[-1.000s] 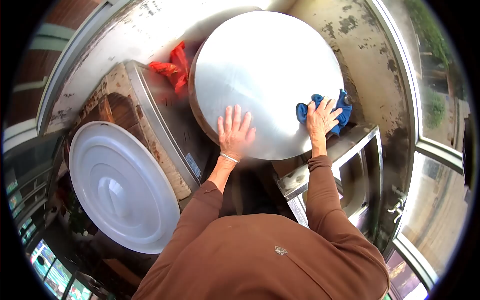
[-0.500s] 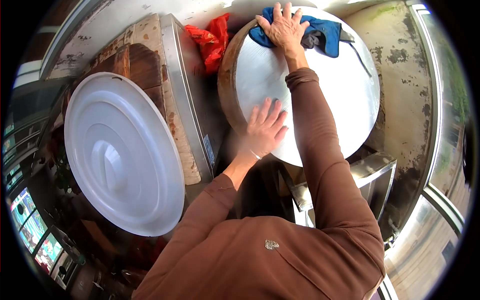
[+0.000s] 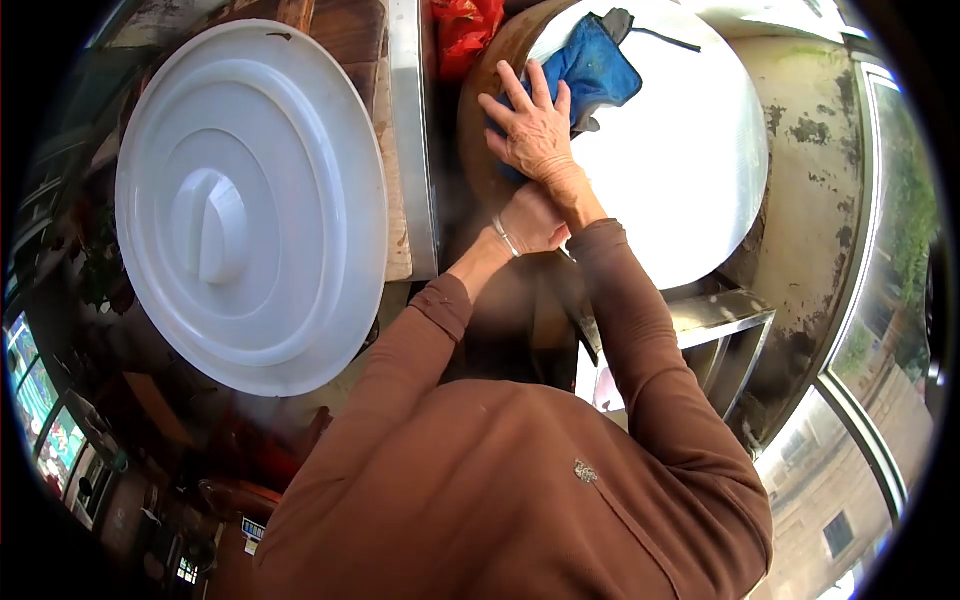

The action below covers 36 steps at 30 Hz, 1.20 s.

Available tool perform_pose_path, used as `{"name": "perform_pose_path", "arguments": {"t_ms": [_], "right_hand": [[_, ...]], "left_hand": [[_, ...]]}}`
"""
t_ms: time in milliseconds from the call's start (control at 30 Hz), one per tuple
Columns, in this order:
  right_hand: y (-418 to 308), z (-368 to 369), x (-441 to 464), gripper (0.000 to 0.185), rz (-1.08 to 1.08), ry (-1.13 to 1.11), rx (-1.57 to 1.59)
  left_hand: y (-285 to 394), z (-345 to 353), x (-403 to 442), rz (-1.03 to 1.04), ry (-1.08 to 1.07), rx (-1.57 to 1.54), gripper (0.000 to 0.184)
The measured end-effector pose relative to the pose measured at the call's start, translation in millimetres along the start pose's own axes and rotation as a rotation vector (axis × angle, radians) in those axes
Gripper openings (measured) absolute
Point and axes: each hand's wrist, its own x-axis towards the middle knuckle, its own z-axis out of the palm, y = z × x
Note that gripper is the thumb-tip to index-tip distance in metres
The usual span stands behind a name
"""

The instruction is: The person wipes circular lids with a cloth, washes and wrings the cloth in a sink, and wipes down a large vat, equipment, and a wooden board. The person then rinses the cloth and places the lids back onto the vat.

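My right hand (image 3: pixel 535 130) lies spread and flat on a blue cloth (image 3: pixel 600 65) with dark grey parts and a thin dark strap. Under it is the bright top of a large round board (image 3: pixel 680 180), near its left rim. My left hand (image 3: pixel 532 217), with a bracelet at its wrist, is at the board's lower-left edge, below my right wrist. It looks curled; most of its fingers are hidden, and what they hold, if anything, does not show.
A large white round lid (image 3: pixel 270 330) with a raised handle stands at left, beside a metal-sided cabinet (image 3: pixel 418 150). A red plastic bag (image 3: pixel 465 35) is behind. A metal frame (image 3: pixel 725 318) stands below the board, next to a stained wall (image 3: pixel 810 180) and window.
My right hand and the cloth have moved toward the board's left rim. My left hand, spread before, is now curled beneath my right wrist. The view has shifted.
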Motion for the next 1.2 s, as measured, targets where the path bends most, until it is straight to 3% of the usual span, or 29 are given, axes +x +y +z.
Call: {"name": "perform_pose_path", "arguments": {"t_ms": [33, 133, 200, 300, 367, 400, 433, 467, 500, 567, 633, 667, 700, 733, 767, 833, 933, 1033, 1067, 1167, 1200], "right_hand": [[-3, 0, -6, 0.053, 0.018, 0.033, 0.027], [-5, 4, -7, 0.065, 0.060, 0.098, 0.059], [-6, 5, -6, 0.071, 0.098, 0.102, 0.011], [-17, 4, -11, 0.053, 0.179, 0.170, 0.004], [-15, 15, -17, 0.045, 0.119, 0.133, -0.712], [-12, 25, -20, 0.042, 0.075, 0.084, -1.065], [-13, 37, -18, 0.042, 0.090, 0.124, -0.872], [-14, 48, -15, 0.042, 0.097, 0.167, -0.679], [-15, 55, -13, 0.044, 0.169, 0.313, 0.057], [-20, 26, -20, 0.052, 0.223, 0.231, 0.114], [-21, 41, -23, 0.053, 0.242, 0.317, 0.233], [-23, 50, -29, 0.053, 0.281, 0.381, 0.459], [-29, 44, -39, 0.054, 0.312, 0.447, 0.689], [-33, 9, -60, 0.057, 0.305, 0.132, 0.109], [-38, -2, -71, 0.058, 0.371, 0.213, 0.149], [-52, -5, -102, 0.059, 0.466, 0.269, 0.195], [-69, -21, -148, 0.067, 0.656, 0.212, 0.204], [-78, -29, -193, 0.070, 0.885, 0.105, 0.176], [-76, -35, -204, 0.070, 0.942, 0.076, 0.181], [-71, -38, -215, 0.069, 1.032, 0.059, 0.199], [-72, -38, -208, 0.068, 1.054, 0.058, 0.234]], "left_hand": [[2, -6, -10, 0.074, -0.064, -0.016, 0.033], [35, -29, -35, 0.057, 0.095, 0.084, 0.028], [62, -57, -23, -0.151, 0.245, 0.147, 0.023], [66, -89, 67, -0.097, 0.418, 0.165, 0.027], [39, -82, 131, -0.009, 0.232, 0.195, 0.033], [29, -69, 162, 0.124, 0.168, 0.259, 0.025], [24, -59, 188, 0.046, -0.301, 0.427, 0.031], [9, -26, 210, 0.174, -0.383, 0.426, 0.033], [7, -3, 214, 0.263, -0.383, 0.346, 0.031], [13, 35, 224, 0.205, -0.626, 0.479, 0.037], [35, 34, 245, 0.053, -0.761, 0.631, 0.044], [42, 36, 251, -0.027, -0.828, 0.714, 0.047], [6, 42, 248, -0.028, -0.759, 0.636, 0.054], [-1, 34, 254, -0.053, -0.805, 0.693, 0.055], [-57, 39, 255, 0.366, -0.926, 0.765, 0.052], [-44, 21, 266, 0.463, -1.059, 0.784, 0.049], [-36, 15, 253, -0.047, -0.827, 0.556, 0.047], [-118, 23, 228, 0.041, -0.628, 0.440, 0.051], [-139, 21, 223, 0.244, -0.516, 0.442, 0.051], [-123, 7, 213, 0.144, -0.202, 0.040, 0.049], [-109, 1, 216, 0.006, -0.297, -0.026, 0.046]]}}
